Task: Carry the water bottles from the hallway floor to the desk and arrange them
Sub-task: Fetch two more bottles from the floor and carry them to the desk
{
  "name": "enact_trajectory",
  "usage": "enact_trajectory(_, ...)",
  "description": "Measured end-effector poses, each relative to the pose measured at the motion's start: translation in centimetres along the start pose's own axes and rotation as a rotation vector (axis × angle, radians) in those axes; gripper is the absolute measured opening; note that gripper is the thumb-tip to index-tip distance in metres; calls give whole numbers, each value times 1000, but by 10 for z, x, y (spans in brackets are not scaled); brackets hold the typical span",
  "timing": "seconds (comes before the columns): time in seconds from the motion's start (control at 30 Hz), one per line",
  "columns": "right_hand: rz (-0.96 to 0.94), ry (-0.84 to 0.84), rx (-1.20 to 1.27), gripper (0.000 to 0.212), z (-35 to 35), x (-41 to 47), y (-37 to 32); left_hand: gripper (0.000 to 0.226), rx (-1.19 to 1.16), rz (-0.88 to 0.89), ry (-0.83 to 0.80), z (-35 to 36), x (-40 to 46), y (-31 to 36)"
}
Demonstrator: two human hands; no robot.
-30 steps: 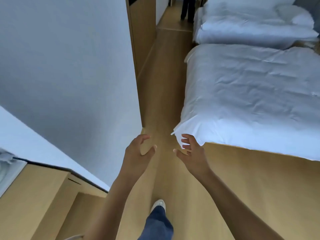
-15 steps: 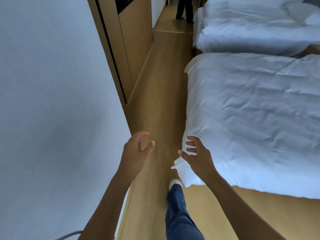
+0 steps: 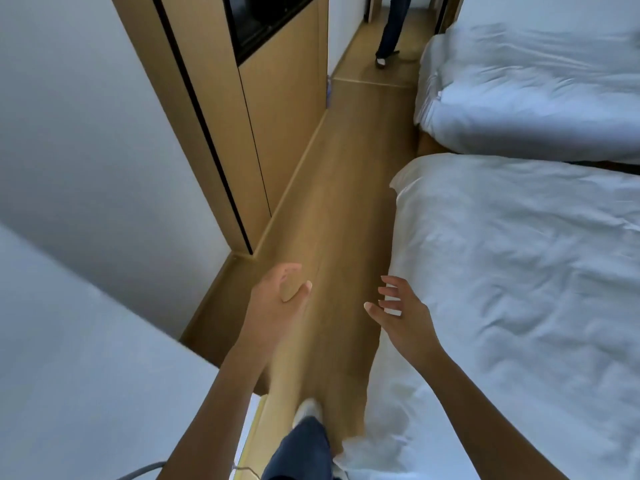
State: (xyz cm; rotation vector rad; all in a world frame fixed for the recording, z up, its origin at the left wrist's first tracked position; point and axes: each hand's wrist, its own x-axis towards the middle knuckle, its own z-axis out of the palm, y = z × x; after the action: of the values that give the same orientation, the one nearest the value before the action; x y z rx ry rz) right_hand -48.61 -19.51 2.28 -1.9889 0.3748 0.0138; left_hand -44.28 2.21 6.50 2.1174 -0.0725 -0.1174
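No water bottle and no desk show in the head view. My left hand (image 3: 277,299) is held out in front of me over the wooden floor (image 3: 346,188), fingers curled loosely and apart, holding nothing. My right hand (image 3: 401,313) is level with it, fingers spread, empty, right beside the edge of the near bed. My own leg in blue trousers and a white shoe (image 3: 306,412) is stepping along the floor below the hands.
A narrow wooden aisle runs ahead between a white wall with a wooden cabinet (image 3: 277,109) on the left and two white beds (image 3: 519,271) on the right. Another person's legs (image 3: 389,32) stand at the far end. A white surface (image 3: 86,375) fills the lower left.
I have walked forward along the aisle. The near bed now lies alongside my right hand, the cabinet and the far person are closer. Both hands stay open and empty.
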Motion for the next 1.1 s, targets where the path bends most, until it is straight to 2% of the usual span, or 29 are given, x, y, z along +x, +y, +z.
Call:
enact_trajectory(0.33,73,-20,-22,60,-10,278,-27,27,-58,-53,-25,37,271,24)
enact_trajectory(0.67,121,15,28,52,-47,516,-46,28,-71,-64,-76,81,526,68)
enact_trajectory(0.9,108,19,38,52,-106,716,-55,25,-94,-71,-46,146,719,116)
enact_trajectory(1.1,67,-16,13,50,-142,874,-82,24,-86,-115,26,168,860,150)
